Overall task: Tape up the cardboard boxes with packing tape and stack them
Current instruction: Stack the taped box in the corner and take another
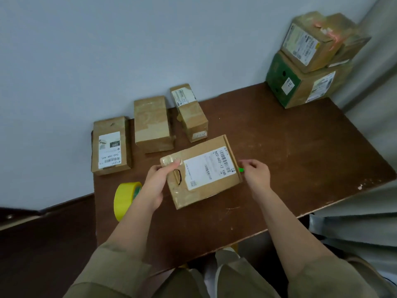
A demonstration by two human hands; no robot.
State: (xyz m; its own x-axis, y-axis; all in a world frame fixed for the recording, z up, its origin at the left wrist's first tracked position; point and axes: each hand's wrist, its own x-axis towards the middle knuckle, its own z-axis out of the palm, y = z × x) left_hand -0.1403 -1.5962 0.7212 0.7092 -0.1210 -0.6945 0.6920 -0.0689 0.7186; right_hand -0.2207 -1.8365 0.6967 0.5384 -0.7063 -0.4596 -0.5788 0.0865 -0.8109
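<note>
A flat cardboard box (202, 172) with a white shipping label lies in the middle of the brown table (300, 151). My left hand (158, 181) grips its left end, thumb on top near an oval cut-out. My right hand (256, 174) hovers at the box's right edge with fingers loosely curled, beside a small green thing (241, 169) that is mostly hidden. A yellow roll of tape (124, 198) stands on edge at the left, partly behind my left forearm.
Three smaller cardboard boxes (111, 145) (152, 123) (190, 112) sit in a row near the wall. A stack of boxes (309, 61), one with a green side, fills the far right corner. The table's left edge drops to a dark floor.
</note>
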